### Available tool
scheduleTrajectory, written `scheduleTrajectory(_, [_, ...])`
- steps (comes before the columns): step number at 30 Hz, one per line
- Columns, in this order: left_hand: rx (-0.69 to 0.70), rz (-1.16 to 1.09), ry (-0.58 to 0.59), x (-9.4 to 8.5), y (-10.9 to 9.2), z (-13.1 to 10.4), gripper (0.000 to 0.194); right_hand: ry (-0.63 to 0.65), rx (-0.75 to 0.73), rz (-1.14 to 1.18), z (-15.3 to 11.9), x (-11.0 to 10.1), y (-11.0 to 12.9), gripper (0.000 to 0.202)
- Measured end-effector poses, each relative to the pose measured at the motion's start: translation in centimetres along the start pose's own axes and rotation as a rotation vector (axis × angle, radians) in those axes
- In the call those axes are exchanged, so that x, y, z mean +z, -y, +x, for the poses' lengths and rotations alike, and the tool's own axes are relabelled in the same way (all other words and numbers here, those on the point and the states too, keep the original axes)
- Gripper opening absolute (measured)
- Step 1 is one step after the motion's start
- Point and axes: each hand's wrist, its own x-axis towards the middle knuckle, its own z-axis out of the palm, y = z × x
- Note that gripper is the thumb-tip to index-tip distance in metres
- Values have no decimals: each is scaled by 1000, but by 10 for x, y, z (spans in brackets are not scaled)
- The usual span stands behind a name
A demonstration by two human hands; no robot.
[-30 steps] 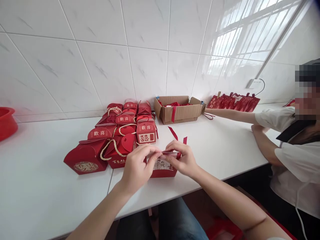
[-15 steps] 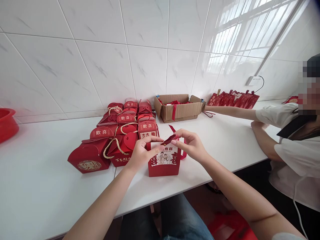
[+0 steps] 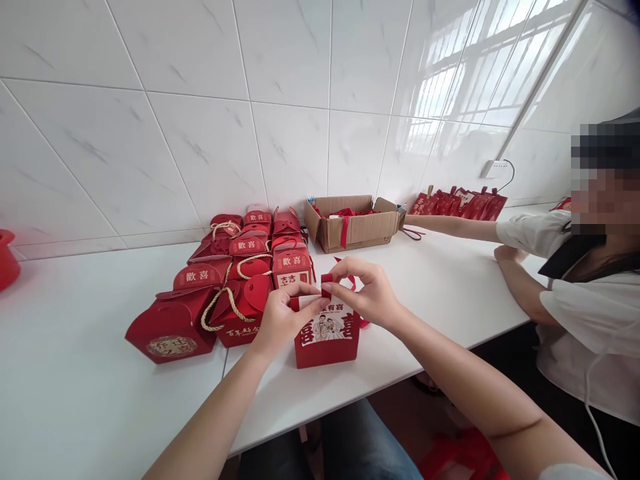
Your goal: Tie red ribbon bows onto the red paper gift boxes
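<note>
- The right hand [image 3: 367,290] has its grip pinching a short stretch of ribbon [image 3: 327,279] between thumb and forefinger, just above the front panel's top edge.
- The left hand [image 3: 283,320] is close beside it, its grip apparently pinching the top edge of the box [image 3: 327,355] (the thumb lies over the front, the forefinger toward the back).
- The box stands upright between the hands, near the front of the counter [image 3: 450,287]; more ribbon curls out behind its right side.
- The step in hand looks like setting the ribbon at the top of the box, perhaps as a handle or tie; whether it passes through a hole cannot be told.
- The next move seems to call for a steady left hold while the right draws the ribbon snug without creasing the panel.
- Left of it stand rows of closed boxes [image 3: 247,245], some with rope handles.
- Behind, near the wall, is a carton [image 3: 357,235] of red pieces.
- A co-worker's forearm [image 3: 453,228] reaches toward the carton's right end.
</note>
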Motion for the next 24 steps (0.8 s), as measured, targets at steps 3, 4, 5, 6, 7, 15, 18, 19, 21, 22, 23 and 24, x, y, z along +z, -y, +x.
scheduleTrajectory(3, [3, -16, -27, 1, 1, -1, 25, -20, 40, 13, -1, 2, 1, 7])
scheduleTrajectory(4, [8, -28, -31, 2, 1, -1, 26, -20, 41, 20, -1, 3, 1, 7])
scheduleTrajectory(5, [15, -44, -30, 3, 2, -1, 26, -20, 33, 23, -1, 4, 2, 6])
scheduleTrajectory(6, [21, -59, -28, 4, 2, -2, 26, -23, 21, 24, -1, 5, 3, 6])
scheduleTrajectory(7, [23, -68, -27, 5, 2, -2, 25, -31, 11, 24, -1, 5, 3, 6])
scheduleTrajectory(15, [29, -46, -54, 10, 4, -5, 17, -31, -40, -6, 0, 11, 4, 2])
scheduleTrajectory(18, [28, -47, -58, 9, 5, -6, 17, -2, -32, -4, 1, 9, 4, 5])
scheduleTrajectory(19, [21, -48, -55, 9, 5, -7, 18, 7, -4, -3, 0, 8, 3, 9])
scheduleTrajectory(21, [4, -48, -50, 9, 6, -8, 20, 34, 86, -6, -3, 3, 3, 19])
scheduleTrajectory(22, [-7, -48, -50, 9, 5, -8, 21, 46, 139, -10, -5, 1, 2, 23])
scheduleTrajectory(23, [-16, -50, -50, 9, 5, -9, 21, 59, 189, -10, -8, -1, 2, 24])
scheduleTrajectory(24, [-22, -55, -45, 9, 5, -9, 22, 73, 229, -5, -11, -3, 2, 24])
